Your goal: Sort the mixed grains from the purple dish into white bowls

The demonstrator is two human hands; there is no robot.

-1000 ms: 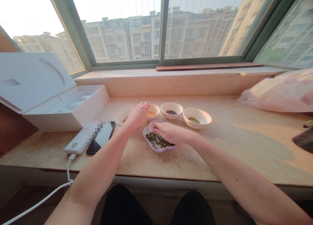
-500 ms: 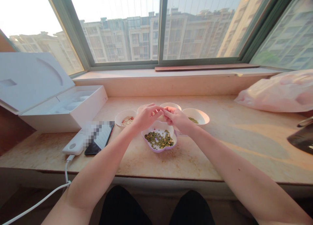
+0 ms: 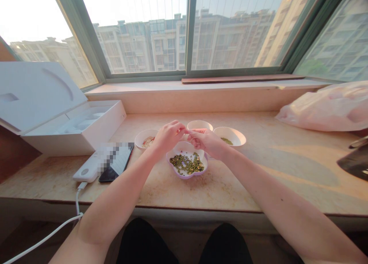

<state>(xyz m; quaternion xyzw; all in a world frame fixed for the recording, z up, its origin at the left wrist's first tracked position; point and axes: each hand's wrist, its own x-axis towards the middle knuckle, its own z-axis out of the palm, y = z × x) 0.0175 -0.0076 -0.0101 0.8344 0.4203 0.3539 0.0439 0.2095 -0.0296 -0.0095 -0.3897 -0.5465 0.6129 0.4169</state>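
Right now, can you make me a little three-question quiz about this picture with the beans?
1. True or false: the left hand and the right hand meet fingertip to fingertip above the purple bowl.
2. What lies beside the power bank? A phone, B spoon, C cup.
3. What colour are most beans in the purple bowl?

Key: 1 true. 2 A. 3 green.

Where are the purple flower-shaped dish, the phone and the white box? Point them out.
purple flower-shaped dish (image 3: 176, 171): head view, front left rim.
phone (image 3: 115, 166): head view, middle of dark screen.
white box (image 3: 77, 143): head view, front wall of the base.
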